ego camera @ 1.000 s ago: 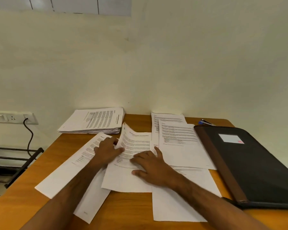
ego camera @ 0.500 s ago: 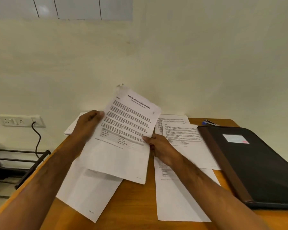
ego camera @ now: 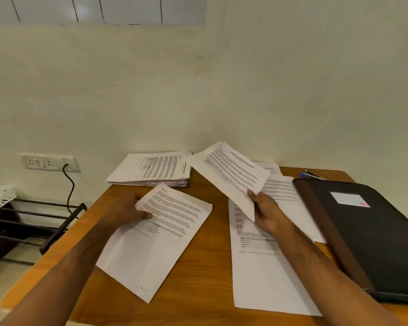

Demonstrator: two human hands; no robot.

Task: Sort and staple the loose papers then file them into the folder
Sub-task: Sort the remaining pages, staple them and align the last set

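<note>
Two sheets occupy us mid-sort: our right hand (ego camera: pixel 267 211) pinches one page (ego camera: pixel 231 175) aloft, our left hand (ego camera: pixel 127 211) grips another sheet (ego camera: pixel 160 234) on the surface (ego camera: pixel 203 274); next, match them, folder (ego camera: pixel 372 234) closed alongside.

The orange-brown wooden tabletop (ego camera: pixel 198 267) looks smooth, with a soft sheen. The white printed paper sheets (ego camera: pixel 160 231) are thin and matt. At the right of the frame, the black folder with a brown spine (ego camera: pixel 375 231) looks like matt leather. The cream wall (ego camera: pixel 198 90) is painted, matt and slightly uneven.
</note>
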